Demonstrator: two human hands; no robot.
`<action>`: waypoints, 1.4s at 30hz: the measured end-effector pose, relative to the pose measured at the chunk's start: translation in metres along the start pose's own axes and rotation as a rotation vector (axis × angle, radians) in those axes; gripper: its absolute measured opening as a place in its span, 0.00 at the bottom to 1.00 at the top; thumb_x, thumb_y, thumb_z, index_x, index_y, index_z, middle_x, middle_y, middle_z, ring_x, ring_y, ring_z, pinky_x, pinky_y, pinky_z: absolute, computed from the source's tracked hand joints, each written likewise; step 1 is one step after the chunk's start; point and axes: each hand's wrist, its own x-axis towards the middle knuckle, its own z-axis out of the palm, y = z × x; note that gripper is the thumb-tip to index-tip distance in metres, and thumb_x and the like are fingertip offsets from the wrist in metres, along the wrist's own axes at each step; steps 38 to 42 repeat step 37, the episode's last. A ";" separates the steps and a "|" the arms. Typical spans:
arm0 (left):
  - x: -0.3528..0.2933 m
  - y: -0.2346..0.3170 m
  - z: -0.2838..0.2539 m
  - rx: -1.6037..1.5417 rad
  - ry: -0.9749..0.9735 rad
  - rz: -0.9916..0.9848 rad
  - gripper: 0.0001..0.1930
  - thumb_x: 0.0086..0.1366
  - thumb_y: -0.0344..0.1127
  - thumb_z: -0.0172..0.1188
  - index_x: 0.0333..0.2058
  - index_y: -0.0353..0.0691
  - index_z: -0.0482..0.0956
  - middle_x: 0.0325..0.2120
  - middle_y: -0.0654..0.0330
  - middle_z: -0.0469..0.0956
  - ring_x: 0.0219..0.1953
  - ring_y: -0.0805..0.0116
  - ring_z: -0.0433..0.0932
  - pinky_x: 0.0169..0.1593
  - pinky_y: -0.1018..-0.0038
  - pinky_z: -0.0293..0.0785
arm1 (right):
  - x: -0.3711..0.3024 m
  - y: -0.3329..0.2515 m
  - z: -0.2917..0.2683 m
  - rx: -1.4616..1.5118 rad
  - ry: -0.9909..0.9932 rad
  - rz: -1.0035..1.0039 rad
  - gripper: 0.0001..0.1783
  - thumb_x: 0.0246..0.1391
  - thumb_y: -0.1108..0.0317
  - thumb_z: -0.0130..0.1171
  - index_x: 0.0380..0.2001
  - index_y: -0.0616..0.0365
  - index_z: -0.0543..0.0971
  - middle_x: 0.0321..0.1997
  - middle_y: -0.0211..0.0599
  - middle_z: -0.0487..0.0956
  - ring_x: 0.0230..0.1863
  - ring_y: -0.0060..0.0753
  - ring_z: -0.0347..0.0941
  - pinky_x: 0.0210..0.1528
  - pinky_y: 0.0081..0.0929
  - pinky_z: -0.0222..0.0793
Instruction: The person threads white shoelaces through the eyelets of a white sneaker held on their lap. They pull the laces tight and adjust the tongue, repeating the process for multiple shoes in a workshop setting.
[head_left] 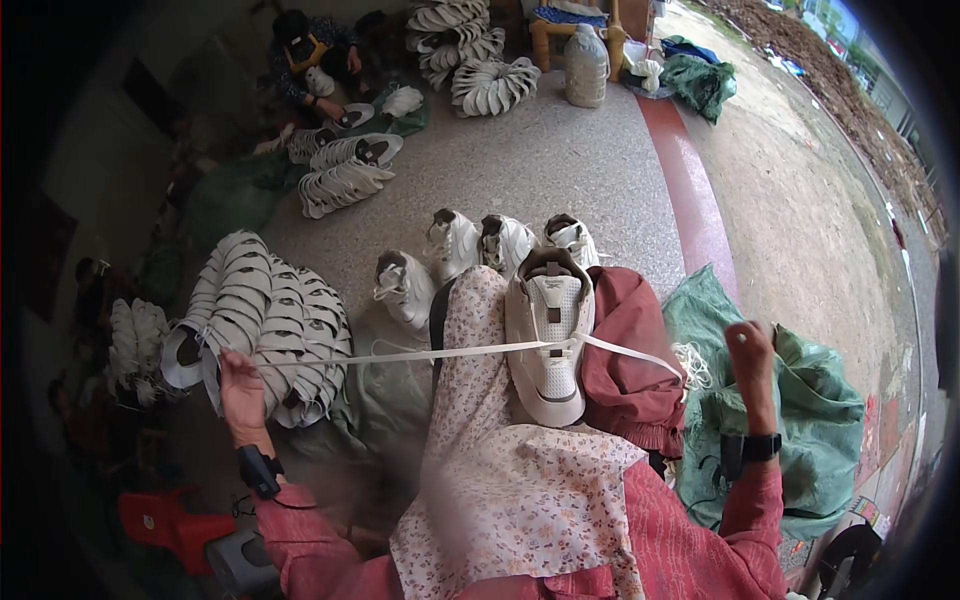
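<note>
A white and beige shoe (545,385) lies across my lap, its toe toward me. A flat white shoelace (450,353) passes through it and stretches out to both sides. On the left, the lace runs taut to my left hand (242,395), whose fingers are closed on it beside the stacked shoe uppers. My right hand (752,350) is raised at the right, fingers closed; whatever it may hold is too small to make out. The lace's right part slopes down over the dark red cloth (630,355), near a bundle of white laces (692,366).
Several laced shoes (455,243) stand beyond my knees. Stacked white uppers (265,320) are at the left. Green sacks (815,430) lie at the right, a red stool (165,530) at lower left. Farther off, another person (310,60) sits among uppers, near a plastic jug (586,68).
</note>
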 end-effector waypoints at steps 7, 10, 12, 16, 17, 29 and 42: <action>0.009 0.028 0.011 0.440 0.011 0.064 0.16 0.76 0.38 0.52 0.54 0.35 0.72 0.21 0.71 0.62 0.17 0.82 0.57 0.17 0.82 0.50 | 0.021 -0.182 0.066 0.432 -0.355 -0.413 0.11 0.53 0.74 0.63 0.41 0.53 0.80 0.41 0.39 0.76 0.36 0.48 0.79 0.36 0.38 0.75; -0.005 -0.014 0.051 0.858 0.091 0.071 0.13 0.73 0.42 0.56 0.47 0.39 0.77 0.16 0.76 0.57 0.13 0.87 0.53 0.15 0.82 0.45 | 0.021 -0.204 0.087 0.463 -0.410 -0.483 0.10 0.54 0.70 0.64 0.40 0.53 0.80 0.40 0.38 0.75 0.36 0.48 0.79 0.35 0.40 0.75; -0.016 -0.064 0.080 1.111 -0.019 0.033 0.11 0.73 0.39 0.56 0.41 0.39 0.80 0.15 0.77 0.58 0.14 0.88 0.53 0.16 0.82 0.45 | 0.018 -0.207 0.097 0.442 -0.421 -0.487 0.08 0.54 0.68 0.64 0.38 0.54 0.80 0.39 0.38 0.74 0.36 0.47 0.78 0.36 0.39 0.75; -0.044 -0.168 0.137 1.249 -0.476 0.020 0.09 0.70 0.35 0.60 0.39 0.35 0.83 0.29 0.72 0.77 0.29 0.84 0.71 0.34 0.84 0.67 | 0.015 -0.216 0.097 0.511 -0.453 -0.427 0.06 0.54 0.71 0.64 0.35 0.55 0.79 0.40 0.38 0.75 0.37 0.47 0.78 0.36 0.38 0.75; -0.048 -0.193 0.145 1.215 -0.591 -0.047 0.07 0.69 0.33 0.61 0.38 0.35 0.83 0.32 0.69 0.80 0.34 0.81 0.74 0.39 0.81 0.71 | 0.014 -0.216 0.096 0.549 -0.472 -0.397 0.06 0.53 0.72 0.64 0.35 0.56 0.79 0.40 0.38 0.75 0.37 0.47 0.78 0.36 0.37 0.75; -0.083 -0.283 0.177 1.331 -1.090 -0.109 0.09 0.67 0.34 0.61 0.37 0.33 0.82 0.25 0.60 0.80 0.31 0.76 0.77 0.36 0.75 0.74 | 0.004 -0.217 0.115 0.530 -0.410 -0.412 0.07 0.48 0.71 0.70 0.33 0.53 0.84 0.33 0.36 0.75 0.32 0.43 0.78 0.32 0.35 0.73; -0.086 -0.285 0.175 1.450 -1.117 -0.114 0.11 0.68 0.37 0.60 0.37 0.34 0.82 0.29 0.58 0.83 0.32 0.66 0.81 0.38 0.73 0.75 | 0.003 -0.219 0.115 0.512 -0.400 -0.423 0.08 0.48 0.70 0.70 0.34 0.53 0.85 0.32 0.36 0.74 0.32 0.42 0.77 0.32 0.35 0.73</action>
